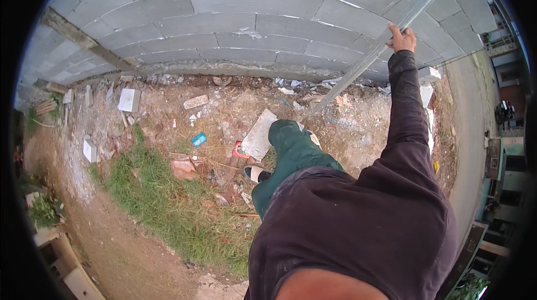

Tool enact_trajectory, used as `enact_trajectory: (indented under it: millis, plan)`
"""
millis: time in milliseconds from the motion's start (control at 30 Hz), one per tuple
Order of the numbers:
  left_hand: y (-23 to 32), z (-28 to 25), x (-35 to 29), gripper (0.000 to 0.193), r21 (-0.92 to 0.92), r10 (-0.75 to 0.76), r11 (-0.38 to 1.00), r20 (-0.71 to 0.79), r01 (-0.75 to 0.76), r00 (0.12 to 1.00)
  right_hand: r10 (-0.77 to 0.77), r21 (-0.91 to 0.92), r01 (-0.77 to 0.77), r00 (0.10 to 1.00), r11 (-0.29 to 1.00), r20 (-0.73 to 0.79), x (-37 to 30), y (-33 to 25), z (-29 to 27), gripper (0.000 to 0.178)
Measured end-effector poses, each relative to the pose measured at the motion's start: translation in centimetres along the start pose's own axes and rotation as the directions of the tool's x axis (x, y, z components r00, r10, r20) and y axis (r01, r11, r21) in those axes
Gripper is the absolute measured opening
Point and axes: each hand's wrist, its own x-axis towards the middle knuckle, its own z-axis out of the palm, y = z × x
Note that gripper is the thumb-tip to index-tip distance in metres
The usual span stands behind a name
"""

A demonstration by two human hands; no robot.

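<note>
My right arm, in a dark sleeve, reaches out toward the grey block wall. My right hand is closed round the edge of a long, straight grey bar, which looks like metal. The bar slants across the front of the wall, its lower end down by the dirt and its upper end running out of the picture at the top right. My left hand is out of view. Below me show my green trousers and a sandalled foot.
A pale flat slab lies beside my leg. White block pieces, a blue packet and rubble litter the dirt. Grass grows to the left. A wooden post leans at the wall's left; a paved lane runs along the right.
</note>
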Motion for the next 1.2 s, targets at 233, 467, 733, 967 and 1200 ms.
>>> enact_trajectory:
  millis: [233,467,733,967,1200]
  plan:
    - [18.3,-5.5,7.7,0.026,0.087,0.368,0.926,-0.001,-0.367,0.930,0.222,-0.337,-0.314,0.933,0.888,-0.283,1.1,14.3,-13.0,0.043]
    - [44.7,2.4,5.7,0.030,0.108,0.662,0.744,0.017,-0.660,0.749,0.197,-0.296,-0.385,0.838,0.874,-0.509,-3.9,23.7,-15.2,0.036]
    - [55.1,4.4,1.8,0.034,0.178,0.727,0.680,-0.039,-0.711,0.686,0.412,-0.192,-0.552,0.773,0.811,-0.482,2.8,27.1,-15.6,0.037]
    - [48.7,0.3,7.8,0.038,0.128,0.360,0.933,-0.318,-0.336,0.877,0.457,-0.301,-0.587,0.793,0.752,-0.403,8.5,29.6,-11.9,0.041]
    - [20.9,-3.9,7.3,0.036,0.546,0.397,0.778,-0.043,-0.311,0.917,0.431,-0.541,-0.571,0.821,0.617,-0.375,10.6,39.4,-14.4,0.061]
